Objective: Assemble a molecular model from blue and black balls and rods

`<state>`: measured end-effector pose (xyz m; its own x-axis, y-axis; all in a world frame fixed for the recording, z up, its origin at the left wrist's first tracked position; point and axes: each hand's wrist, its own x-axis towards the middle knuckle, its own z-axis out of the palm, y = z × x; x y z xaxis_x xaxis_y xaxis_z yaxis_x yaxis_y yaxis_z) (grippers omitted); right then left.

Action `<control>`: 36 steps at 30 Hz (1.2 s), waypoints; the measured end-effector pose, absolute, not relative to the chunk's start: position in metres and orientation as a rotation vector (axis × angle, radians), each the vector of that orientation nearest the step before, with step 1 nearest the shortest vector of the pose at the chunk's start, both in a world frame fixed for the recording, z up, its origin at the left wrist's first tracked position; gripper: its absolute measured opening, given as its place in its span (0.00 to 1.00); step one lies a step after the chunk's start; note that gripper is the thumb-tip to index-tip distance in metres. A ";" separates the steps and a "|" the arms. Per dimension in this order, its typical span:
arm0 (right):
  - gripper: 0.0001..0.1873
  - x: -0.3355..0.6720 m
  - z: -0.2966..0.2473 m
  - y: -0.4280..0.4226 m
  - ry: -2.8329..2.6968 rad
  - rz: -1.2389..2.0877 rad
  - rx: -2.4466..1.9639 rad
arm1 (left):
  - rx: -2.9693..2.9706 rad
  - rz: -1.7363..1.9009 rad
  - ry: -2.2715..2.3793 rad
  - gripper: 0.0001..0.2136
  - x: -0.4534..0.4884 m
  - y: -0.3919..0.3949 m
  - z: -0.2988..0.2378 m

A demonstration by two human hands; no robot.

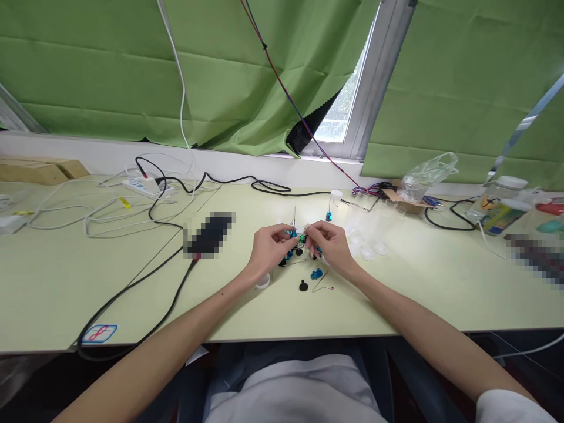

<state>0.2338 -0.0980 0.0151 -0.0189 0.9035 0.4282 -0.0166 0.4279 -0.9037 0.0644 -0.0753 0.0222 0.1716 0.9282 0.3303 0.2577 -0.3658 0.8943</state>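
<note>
My left hand point(274, 247) is closed on a small blue part point(293, 234) from which a thin wire stands upright. Close beside it, my right hand point(328, 242) has its fingers pinched together; what lies in them is too small to make out. Small blue, green and black pieces are partly hidden under and between both hands. Nearer the table's front edge are a loose blue part point(316, 274), a black disc with a stem point(304, 286) and a thin bent wire point(324, 288). Behind my right hand stands another blue part point(328, 217) with a wire.
A white round cap point(263, 282) sits by my left wrist. Clear plastic cups point(368, 251) cluster to the right. A blurred dark device point(210, 234) and a black cable point(126, 289) lie left. A plastic bag point(429, 173) and jars point(506, 214) stand at back right.
</note>
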 end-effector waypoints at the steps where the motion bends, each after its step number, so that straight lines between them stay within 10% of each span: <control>1: 0.17 0.234 0.015 -0.098 -1.392 0.906 -0.866 | 1.765 1.237 1.125 0.15 0.064 -0.075 0.022; 36: 0.14 0.236 0.014 -0.092 -1.065 1.524 -0.636 | 1.592 1.241 1.057 0.17 0.065 -0.078 0.028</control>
<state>0.2357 -0.0916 0.0142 -0.2384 0.9591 0.1528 -0.4733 0.0226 -0.8806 0.0650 -0.0778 0.0282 0.1550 0.9488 0.2752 0.1211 -0.2948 0.9479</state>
